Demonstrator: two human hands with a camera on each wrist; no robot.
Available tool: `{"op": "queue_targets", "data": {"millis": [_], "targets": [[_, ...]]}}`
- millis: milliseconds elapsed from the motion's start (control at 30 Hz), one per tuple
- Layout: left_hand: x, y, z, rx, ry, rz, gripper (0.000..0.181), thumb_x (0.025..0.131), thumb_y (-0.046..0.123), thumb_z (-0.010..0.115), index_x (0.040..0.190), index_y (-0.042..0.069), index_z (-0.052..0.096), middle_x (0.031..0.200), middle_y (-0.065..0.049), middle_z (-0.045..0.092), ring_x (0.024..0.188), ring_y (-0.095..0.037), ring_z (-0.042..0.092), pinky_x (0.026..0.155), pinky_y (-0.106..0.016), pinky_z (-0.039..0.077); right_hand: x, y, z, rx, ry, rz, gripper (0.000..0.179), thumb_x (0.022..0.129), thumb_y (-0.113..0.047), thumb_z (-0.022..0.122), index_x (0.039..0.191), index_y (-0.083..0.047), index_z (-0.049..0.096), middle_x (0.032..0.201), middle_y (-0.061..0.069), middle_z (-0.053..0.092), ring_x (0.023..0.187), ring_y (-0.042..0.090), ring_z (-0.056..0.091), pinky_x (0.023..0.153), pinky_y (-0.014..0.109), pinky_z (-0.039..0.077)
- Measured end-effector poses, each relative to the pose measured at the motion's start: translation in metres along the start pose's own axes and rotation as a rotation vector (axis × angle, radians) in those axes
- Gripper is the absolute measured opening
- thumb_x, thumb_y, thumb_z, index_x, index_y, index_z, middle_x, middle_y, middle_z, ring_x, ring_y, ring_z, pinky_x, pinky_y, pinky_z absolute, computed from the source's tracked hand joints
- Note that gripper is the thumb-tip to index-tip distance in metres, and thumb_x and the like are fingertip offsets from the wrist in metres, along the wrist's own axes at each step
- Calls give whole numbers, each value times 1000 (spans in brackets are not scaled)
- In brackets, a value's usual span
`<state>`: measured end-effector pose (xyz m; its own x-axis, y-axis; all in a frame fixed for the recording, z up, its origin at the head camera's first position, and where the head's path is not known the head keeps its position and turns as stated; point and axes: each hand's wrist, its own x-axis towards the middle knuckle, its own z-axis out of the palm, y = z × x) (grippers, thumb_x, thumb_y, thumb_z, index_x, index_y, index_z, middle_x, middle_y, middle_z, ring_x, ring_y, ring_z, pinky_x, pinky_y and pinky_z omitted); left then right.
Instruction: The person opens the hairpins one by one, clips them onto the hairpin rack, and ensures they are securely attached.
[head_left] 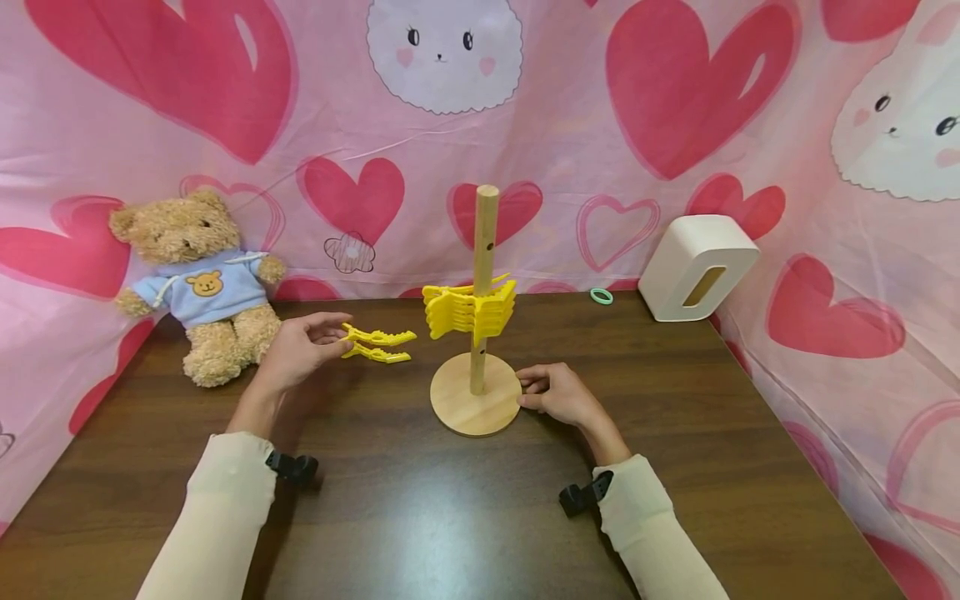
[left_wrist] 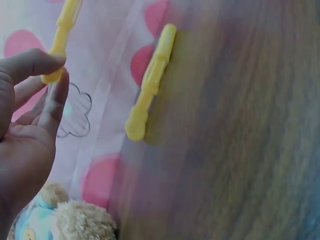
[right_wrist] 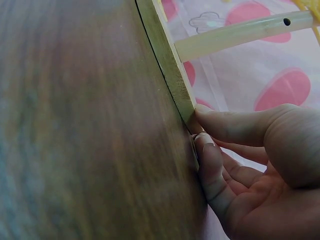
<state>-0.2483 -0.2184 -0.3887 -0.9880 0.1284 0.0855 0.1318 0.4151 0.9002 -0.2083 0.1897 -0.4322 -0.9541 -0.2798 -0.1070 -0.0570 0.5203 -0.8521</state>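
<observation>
My left hand pinches one end of a yellow hair clip between thumb and fingers, left of the wooden stand. A second yellow hair clip lies on the table just below it. My right hand holds the right edge of the stand's round wooden base. In the right wrist view its thumb presses on the rim and a forefinger tip sits at the lower edge. From the base rises an upright wooden pole with small holes. A cluster of several yellow clips surrounds the pole at mid-height.
A teddy bear in a blue hoodie sits at the back left, close to the left hand. At the back right are a white tissue box and a small mint-green ring. A pink heart-patterned cloth borders the brown table.
</observation>
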Motion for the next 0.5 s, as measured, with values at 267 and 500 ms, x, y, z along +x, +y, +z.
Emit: {"op": "queue_targets", "data": {"millis": [267,500], "targets": [[-2,16,4,-12,10,72,41,90,9,77,127,-5,65,113,-22,67,89,-6,66,73,-19,55,0,-1,0,-1,-3,4,38,88,0,75,124,9,67,107,17,72,82,19,64,63,29,52],[-4,28,7,-1,86,153,38,90,19,80,116,-5,67,96,-5,68,85,-9,66,73,-17,54,0,-2,0,-8,0,22,37,89,-1,75,124,7,67,107,16,72,83,19,64,64,28,53]]}}
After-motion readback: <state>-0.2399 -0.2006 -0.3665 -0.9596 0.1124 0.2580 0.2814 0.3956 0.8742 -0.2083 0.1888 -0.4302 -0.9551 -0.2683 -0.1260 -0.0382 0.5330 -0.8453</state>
